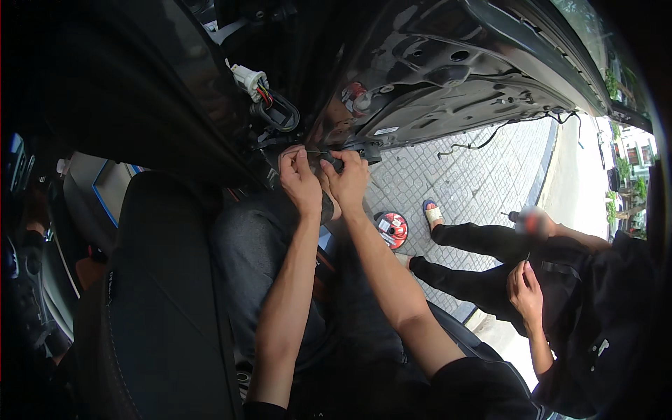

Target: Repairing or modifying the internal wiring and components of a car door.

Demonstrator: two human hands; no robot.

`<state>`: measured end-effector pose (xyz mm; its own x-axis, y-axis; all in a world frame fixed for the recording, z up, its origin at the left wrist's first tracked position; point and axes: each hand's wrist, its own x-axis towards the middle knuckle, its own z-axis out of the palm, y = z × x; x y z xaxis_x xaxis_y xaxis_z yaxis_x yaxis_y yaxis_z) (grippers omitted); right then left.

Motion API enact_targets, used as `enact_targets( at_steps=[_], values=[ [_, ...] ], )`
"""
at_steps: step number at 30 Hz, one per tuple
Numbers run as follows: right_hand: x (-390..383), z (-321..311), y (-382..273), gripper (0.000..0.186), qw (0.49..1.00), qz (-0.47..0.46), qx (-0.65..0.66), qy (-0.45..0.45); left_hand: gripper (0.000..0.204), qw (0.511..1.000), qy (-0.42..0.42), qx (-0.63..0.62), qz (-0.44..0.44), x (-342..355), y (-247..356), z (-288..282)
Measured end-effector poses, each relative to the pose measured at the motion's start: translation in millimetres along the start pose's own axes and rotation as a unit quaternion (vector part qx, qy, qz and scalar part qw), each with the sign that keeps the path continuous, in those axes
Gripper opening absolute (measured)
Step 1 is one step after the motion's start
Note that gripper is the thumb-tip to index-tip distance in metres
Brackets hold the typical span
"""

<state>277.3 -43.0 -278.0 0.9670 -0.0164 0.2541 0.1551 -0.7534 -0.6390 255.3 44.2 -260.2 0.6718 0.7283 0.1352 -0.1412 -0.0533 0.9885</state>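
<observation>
My left hand [301,183] and my right hand [348,180] are close together at the car's door opening, near the hinge side. A thin wire [316,152] runs between their fingertips; the left thumb and finger pinch it. My right fingers are closed round a small dark piece [334,164], whose kind I cannot make out. Just above and left of my hands hangs a white plug connector [250,80] with coloured wires [264,93]. Beside it sits a black oval rubber boot [284,114] on the body pillar.
The open car door [448,78], its inner metal bare, spans the upper right. A loose black cable [474,145] dangles from it. On the paving [483,171] lies a round red and black spool [392,229]. Another person [588,301] stands at the right. A black seat [168,280] is at left.
</observation>
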Motion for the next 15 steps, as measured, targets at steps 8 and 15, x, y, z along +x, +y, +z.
enact_targets(
  at_steps=[8, 15],
  values=[
    [-6, -11, 4, 0.028, 0.998, -0.062, 0.017, 0.023, 0.012, 0.989, -0.006, -0.117, 0.09, -23, 94, -24],
    [-9, -7, 10, 0.029, 0.998, -0.064, 0.016, 0.021, 0.01, 0.914, -0.229, -0.074, 0.328, -93, 193, -101]
  ],
)
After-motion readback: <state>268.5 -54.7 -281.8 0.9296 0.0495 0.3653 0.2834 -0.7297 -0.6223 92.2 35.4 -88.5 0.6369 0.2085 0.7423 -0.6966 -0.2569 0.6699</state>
